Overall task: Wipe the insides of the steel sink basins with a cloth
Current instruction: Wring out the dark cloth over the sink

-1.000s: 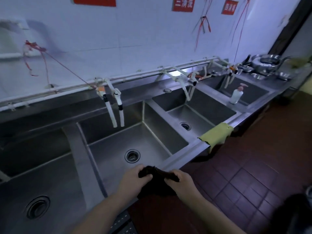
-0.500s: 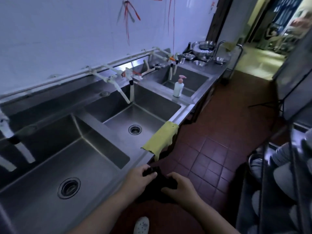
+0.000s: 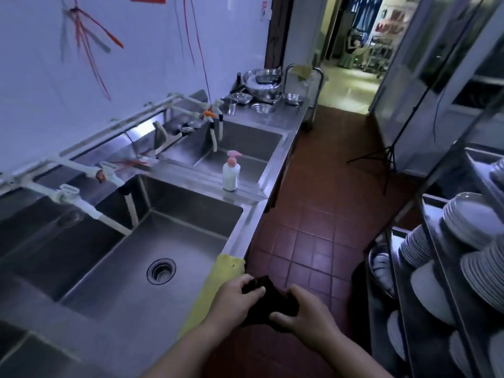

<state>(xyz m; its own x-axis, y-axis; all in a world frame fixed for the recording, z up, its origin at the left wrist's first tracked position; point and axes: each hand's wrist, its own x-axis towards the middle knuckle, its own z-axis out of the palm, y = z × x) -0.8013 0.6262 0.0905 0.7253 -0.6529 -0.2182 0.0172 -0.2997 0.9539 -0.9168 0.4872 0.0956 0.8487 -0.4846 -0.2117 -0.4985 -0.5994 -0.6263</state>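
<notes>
so there's 1 dark cloth here, bunched up and crumpled, held out over the red tile floor just in front of the counter edge, not in any basin. 2 hands on it: the left hand has its fingers curled over the top left of the wad, and the right hand grips the lower right side with thumb and fingers wrapped in. 2 steel sink basins show fully, the near basin with 1 round slotted drain in its brushed flat bottom, and the far basin beyond it, both boxy with sharp corners; a slice of another one sits at the left edge. 1 yellow cloth hangs over the near basin's front rim, soft and a bit wrinkly, just beside the left hand. 1 white pump bottle with a pink pump stands upright on the divider between the 2 basins. white plastic taps angle down over the basins, count is hard to call. shiny round metal bowls are piled at the counter's far end, and stacks of white ribbed bowls sit upside down on the rack at right.
</notes>
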